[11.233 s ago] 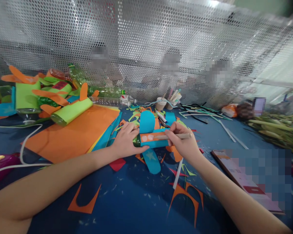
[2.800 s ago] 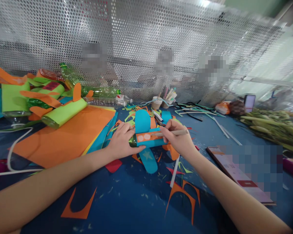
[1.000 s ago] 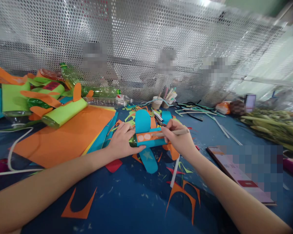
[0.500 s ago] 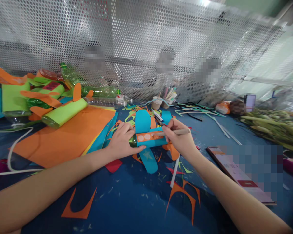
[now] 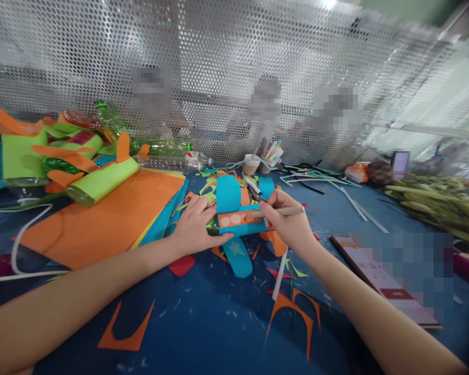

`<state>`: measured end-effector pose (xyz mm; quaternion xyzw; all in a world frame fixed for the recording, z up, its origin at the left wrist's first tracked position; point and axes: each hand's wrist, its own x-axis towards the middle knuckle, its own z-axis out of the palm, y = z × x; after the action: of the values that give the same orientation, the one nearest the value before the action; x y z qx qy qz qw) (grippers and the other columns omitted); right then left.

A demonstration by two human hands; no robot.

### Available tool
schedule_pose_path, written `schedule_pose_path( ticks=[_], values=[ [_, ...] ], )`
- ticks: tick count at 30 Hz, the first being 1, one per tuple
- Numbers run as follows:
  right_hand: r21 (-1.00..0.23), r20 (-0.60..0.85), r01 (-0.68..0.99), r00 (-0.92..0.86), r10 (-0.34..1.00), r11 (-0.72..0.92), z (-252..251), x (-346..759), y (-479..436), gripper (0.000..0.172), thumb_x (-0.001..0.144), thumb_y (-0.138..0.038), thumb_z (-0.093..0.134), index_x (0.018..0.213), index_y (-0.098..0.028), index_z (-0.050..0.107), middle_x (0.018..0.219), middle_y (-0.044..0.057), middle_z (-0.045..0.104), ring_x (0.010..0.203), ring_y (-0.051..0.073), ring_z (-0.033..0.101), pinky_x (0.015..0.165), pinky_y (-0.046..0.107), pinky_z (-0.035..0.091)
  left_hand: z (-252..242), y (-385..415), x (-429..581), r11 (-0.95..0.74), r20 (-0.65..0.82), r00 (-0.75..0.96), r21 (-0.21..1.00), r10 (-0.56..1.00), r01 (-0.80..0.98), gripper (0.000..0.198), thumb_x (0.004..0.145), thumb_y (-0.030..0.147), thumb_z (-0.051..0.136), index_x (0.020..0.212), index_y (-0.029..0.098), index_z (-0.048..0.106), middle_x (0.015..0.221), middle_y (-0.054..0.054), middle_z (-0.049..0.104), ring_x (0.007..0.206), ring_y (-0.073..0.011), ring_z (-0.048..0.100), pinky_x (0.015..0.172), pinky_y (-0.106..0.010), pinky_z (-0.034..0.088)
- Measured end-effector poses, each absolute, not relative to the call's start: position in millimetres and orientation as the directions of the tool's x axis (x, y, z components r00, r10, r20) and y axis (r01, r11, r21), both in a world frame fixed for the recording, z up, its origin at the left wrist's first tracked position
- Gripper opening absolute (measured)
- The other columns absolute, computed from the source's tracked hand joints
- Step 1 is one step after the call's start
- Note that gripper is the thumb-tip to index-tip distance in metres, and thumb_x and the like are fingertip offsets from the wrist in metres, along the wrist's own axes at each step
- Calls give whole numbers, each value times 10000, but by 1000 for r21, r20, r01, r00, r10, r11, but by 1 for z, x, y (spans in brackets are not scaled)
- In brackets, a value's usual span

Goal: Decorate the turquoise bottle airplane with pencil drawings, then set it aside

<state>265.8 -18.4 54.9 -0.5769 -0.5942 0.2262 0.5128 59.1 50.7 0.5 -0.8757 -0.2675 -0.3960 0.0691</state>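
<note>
So the left hand (image 5: 195, 221) is clamped on the green end of the plane (image 5: 244, 227), which is basically a bottle wrapped in blue paper, lying on the table (image 5: 195, 312) right between both hands. The right hand (image 5: 291, 219) is at the plane's other end, fingers pinched around a brush (image 5: 291, 211), with the tip over an orange strip (image 5: 240, 221) on top. Two pale dots there read clearly; can't really tell what's under the tip.

Just in front of the plane there's a red scrap (image 5: 182, 265) and a white strip (image 5: 280, 276), plus some curvy orange offcuts (image 5: 121, 344) nearer the wearer. A stack of paper (image 5: 113, 213) sits left of it, with a lime roll (image 5: 105, 180) further left. Two cups (image 5: 250, 165) stand behind it. Way off to its right: a phone (image 5: 391, 291) and, further back, some dry stalks (image 5: 433, 203). Perforated metal (image 5: 226, 57) fills everything beyond the plane.
</note>
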Motion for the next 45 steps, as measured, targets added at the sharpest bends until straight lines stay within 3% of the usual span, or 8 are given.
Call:
schedule_pose_path(
  ticks=[21,29,34,45],
  values=[
    [-849,348,486,216,912,208,54,269,-17,259,770,-241,574,610,-245,371,403,-71,464,379,113,415,426,251,310,1,51,59,-855,740,540,93,402,510,426,723,599,614,760,178,560,810,-59,480,819,-239,480,751,-422,464],
    [-852,447,411,251,858,324,55,274,-17,272,833,-264,550,610,-238,396,431,-54,496,416,114,439,451,250,331,1,50,59,-851,725,538,126,429,509,408,710,575,643,793,183,570,835,-57,498,842,-239,485,780,-419,463],
    [-864,372,439,230,899,245,53,275,-14,277,793,-246,573,592,-243,382,388,-69,454,365,110,387,401,248,281,0,50,59,-847,733,527,128,431,515,414,710,582,638,792,182,569,842,-60,505,847,-241,491,793,-431,462],
    [-854,350,473,210,913,218,51,275,-14,253,774,-239,571,605,-248,382,400,-68,461,374,115,403,409,253,299,1,50,59,-847,735,532,108,421,521,437,705,598,636,766,171,569,816,-63,492,839,-248,496,764,-426,471]
  ],
)
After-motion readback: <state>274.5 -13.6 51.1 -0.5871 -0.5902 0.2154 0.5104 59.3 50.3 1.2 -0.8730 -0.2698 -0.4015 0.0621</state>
